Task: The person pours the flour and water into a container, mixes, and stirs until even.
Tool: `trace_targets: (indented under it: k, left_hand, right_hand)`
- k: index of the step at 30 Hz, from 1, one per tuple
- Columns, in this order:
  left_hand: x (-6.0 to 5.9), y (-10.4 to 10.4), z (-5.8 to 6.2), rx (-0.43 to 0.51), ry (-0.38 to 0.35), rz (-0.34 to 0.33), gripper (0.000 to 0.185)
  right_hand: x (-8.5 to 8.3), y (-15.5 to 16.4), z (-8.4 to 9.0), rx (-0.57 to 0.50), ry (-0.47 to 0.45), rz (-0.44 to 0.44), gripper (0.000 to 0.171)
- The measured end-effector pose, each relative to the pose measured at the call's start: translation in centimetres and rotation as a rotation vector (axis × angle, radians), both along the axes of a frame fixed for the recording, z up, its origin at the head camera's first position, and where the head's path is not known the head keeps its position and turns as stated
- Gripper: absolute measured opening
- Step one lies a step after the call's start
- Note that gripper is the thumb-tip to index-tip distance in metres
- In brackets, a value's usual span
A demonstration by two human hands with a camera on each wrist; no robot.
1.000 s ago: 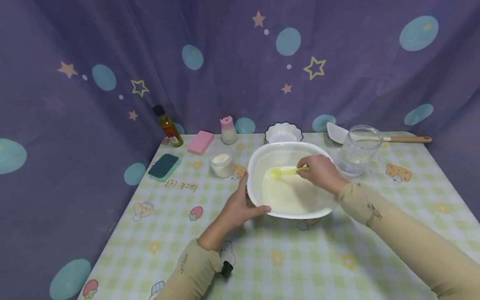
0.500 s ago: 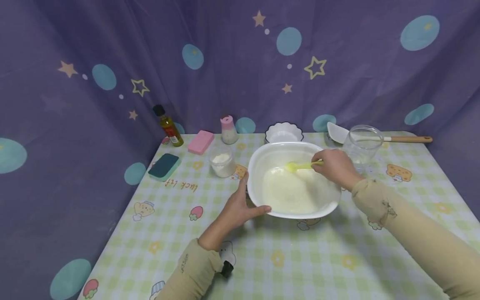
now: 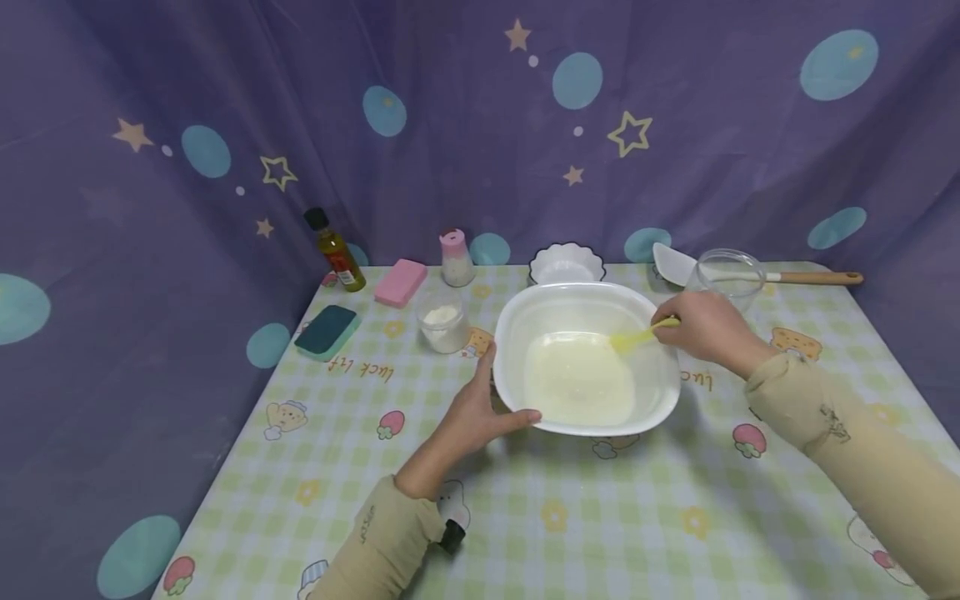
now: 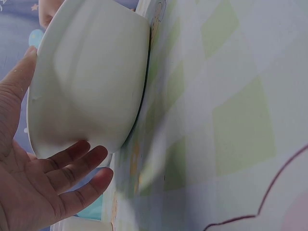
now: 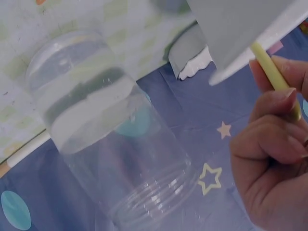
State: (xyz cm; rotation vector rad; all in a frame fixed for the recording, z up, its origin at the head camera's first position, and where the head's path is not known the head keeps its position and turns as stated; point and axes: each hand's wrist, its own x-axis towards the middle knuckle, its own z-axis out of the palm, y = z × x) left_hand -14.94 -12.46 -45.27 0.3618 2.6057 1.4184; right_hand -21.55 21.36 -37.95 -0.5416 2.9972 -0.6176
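A white bowl [image 3: 510, 317] with pale creamy liquid stands mid-table. My left hand [image 3: 480, 408] holds its left rim, thumb along the edge and fingers against the outer wall. The left wrist view shows that hand [image 4: 43, 183] round the bowl [image 4: 91, 82]. My right hand [image 3: 701, 329] pinches the handle of a yellow spoon [image 3: 637, 337] at the bowl's right rim, its tip over the liquid. In the right wrist view the right hand [image 5: 276, 125] grips the spoon handle [image 5: 272, 72] beside a clear glass jar [image 5: 106, 134].
The glass jar [image 3: 727, 279] stands just behind my right hand. Along the back are an oil bottle [image 3: 335, 250], pink sponge [image 3: 401, 282], pink-capped shaker [image 3: 457, 259], scalloped bowl [image 3: 566, 265] and wooden-handled spatula [image 3: 795, 277]. A powder cup [image 3: 443, 327] and green sponge [image 3: 327, 331] lie left.
My right hand has carried the spoon rightward from the bowl's middle to its right rim. The left hand and the bowl have stayed put.
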Motion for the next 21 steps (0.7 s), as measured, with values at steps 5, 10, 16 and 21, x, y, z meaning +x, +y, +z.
trace_targets:
  k: [5, 10, 16, 21]
  left_hand:
    - [0.0, 0.0, 0.0, -0.005, 0.000, 0.000, 0.123]
    - [-0.1, -0.1, -0.1, 0.000, 0.001, 0.002, 0.123]
    - [-0.2, 0.0, -0.1, 0.006, 0.011, -0.005, 0.123]
    - [-0.1, 0.0, -0.1, 0.004, 0.009, -0.001, 0.123]
  right_hand:
    - [0.4, 0.5, 0.6, 0.004, -0.071, 0.016, 0.016]
    - [0.6, 0.8, 0.9, 0.006, -0.139, 0.047, 0.014]
    - [0.9, 1.0, 0.9, -0.006, -0.201, 0.095, 0.011]
    - [1.1, 0.8, 0.7, -0.041, -0.234, 0.136, 0.010]
